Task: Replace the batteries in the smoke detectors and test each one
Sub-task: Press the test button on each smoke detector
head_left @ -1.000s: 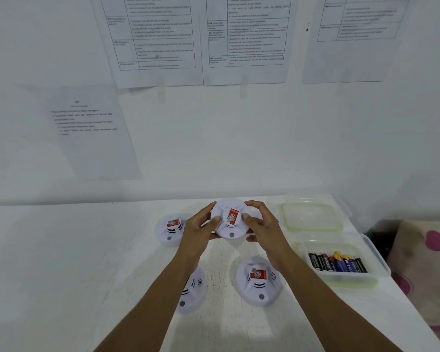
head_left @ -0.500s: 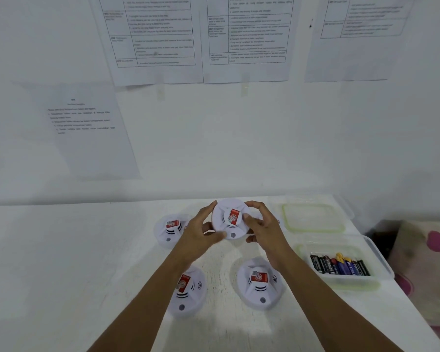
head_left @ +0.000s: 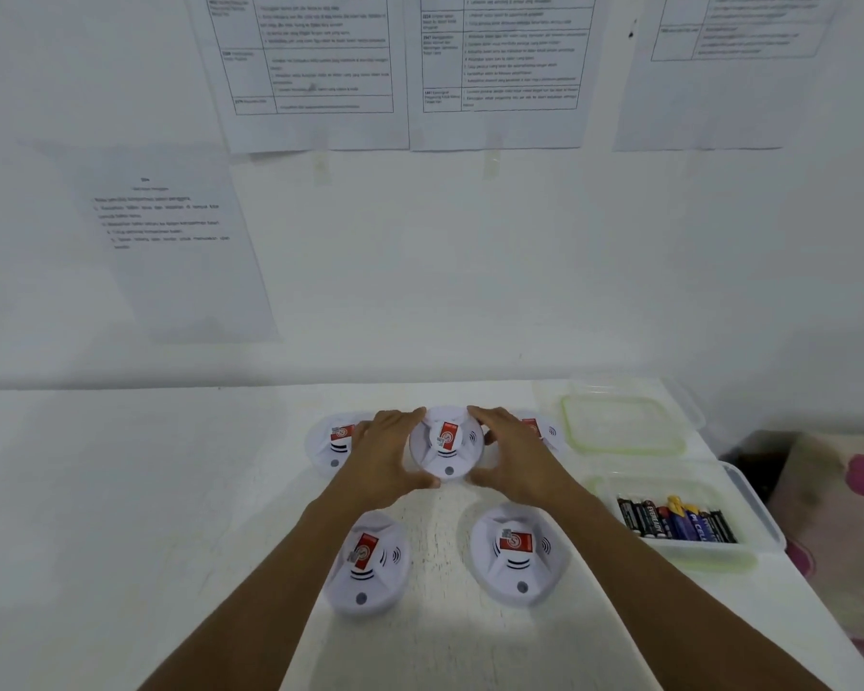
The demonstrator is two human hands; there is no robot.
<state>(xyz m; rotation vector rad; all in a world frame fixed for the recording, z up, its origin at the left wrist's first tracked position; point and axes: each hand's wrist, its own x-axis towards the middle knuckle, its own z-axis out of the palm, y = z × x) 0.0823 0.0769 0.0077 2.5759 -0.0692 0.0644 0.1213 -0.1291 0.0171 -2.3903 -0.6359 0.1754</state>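
Both hands hold one white smoke detector [head_left: 445, 448] with a red label above the table's middle. My left hand [head_left: 387, 453] grips its left rim and my right hand [head_left: 517, 453] grips its right rim, thumbs under the near edge. Several more white detectors lie on the white table: one at the back left [head_left: 331, 441], one at the back right [head_left: 544, 431] partly hidden by my right hand, one at the near left [head_left: 367, 563], one at the near right [head_left: 517, 553]. A clear tub [head_left: 749, 516] at the right holds several batteries [head_left: 677, 521].
The tub's clear lid with a green seal [head_left: 624, 423] lies behind the tub near the wall. Printed sheets hang on the white wall [head_left: 420, 251]. The table's right edge [head_left: 819, 615] drops off beside a spotted cushion [head_left: 839, 496].
The two hands have spread wider round the held detector, and it sits a little lower and nearer the back row. The camera has tipped slightly downward.
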